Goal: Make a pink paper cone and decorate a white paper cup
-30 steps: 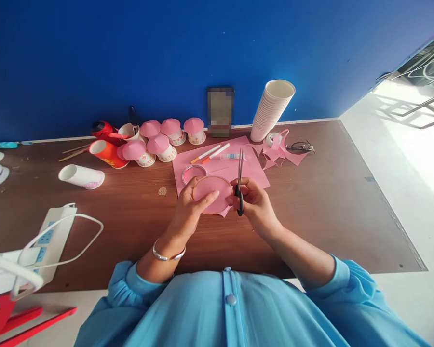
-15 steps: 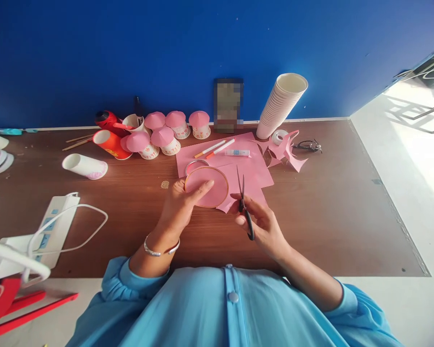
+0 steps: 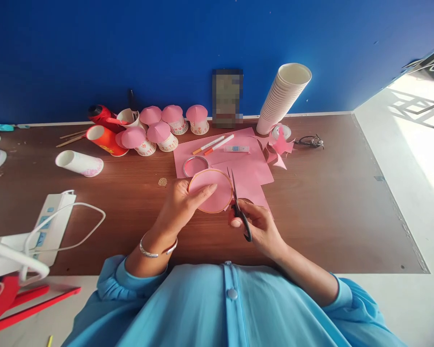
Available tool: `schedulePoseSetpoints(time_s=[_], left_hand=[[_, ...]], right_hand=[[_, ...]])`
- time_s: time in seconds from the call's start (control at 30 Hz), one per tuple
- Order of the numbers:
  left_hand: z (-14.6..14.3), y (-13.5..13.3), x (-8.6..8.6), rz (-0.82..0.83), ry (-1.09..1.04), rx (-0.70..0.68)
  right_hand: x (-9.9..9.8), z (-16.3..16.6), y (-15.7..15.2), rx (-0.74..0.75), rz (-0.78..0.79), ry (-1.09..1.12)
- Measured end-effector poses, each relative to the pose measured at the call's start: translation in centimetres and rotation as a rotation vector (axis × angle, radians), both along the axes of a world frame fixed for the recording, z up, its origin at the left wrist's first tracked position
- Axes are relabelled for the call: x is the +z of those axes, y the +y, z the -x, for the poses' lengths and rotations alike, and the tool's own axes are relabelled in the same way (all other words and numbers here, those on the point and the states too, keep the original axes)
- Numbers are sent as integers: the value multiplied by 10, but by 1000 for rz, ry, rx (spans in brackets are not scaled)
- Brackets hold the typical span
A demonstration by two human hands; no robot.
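Note:
Between the thumb and fingers of my left hand (image 3: 183, 202) is a round pink paper disc (image 3: 217, 196) with an orange line around its edge. My right hand (image 3: 258, 224) grips black-handled scissors (image 3: 237, 205), whose blades are slightly apart and point away from me beside the disc's right edge. Beyond the disc lie pink paper sheets (image 3: 242, 166) with curved cut-outs. On them rest a round ring (image 3: 196, 166), two markers (image 3: 219, 144) and a glue stick (image 3: 236, 149).
Several paper cups with pink cone tops (image 3: 171, 114) stand at the back left, near a red cup (image 3: 106, 140) and a white cup (image 3: 80, 163). A tall cup stack (image 3: 284, 99) leans near pink scraps (image 3: 281, 144) and glasses (image 3: 310, 141). A power strip (image 3: 56, 226) lies left.
The scissors have moved left, up to the disc's right edge. My left hand has shifted the disc slightly right. A pink scrap at the back right has settled into a different position.

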State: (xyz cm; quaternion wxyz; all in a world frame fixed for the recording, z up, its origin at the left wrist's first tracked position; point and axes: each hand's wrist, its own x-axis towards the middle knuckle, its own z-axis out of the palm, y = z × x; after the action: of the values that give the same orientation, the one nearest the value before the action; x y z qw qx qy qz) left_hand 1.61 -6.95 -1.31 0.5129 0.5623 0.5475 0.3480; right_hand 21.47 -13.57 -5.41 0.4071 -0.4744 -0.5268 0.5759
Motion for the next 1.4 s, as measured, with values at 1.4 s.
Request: schedulePoseSetpoints(time_s=[1.4], left_hand=[[-1, 3, 7, -70, 119, -26]], right_hand=[[-1, -2, 2, -36, 47, -3]])
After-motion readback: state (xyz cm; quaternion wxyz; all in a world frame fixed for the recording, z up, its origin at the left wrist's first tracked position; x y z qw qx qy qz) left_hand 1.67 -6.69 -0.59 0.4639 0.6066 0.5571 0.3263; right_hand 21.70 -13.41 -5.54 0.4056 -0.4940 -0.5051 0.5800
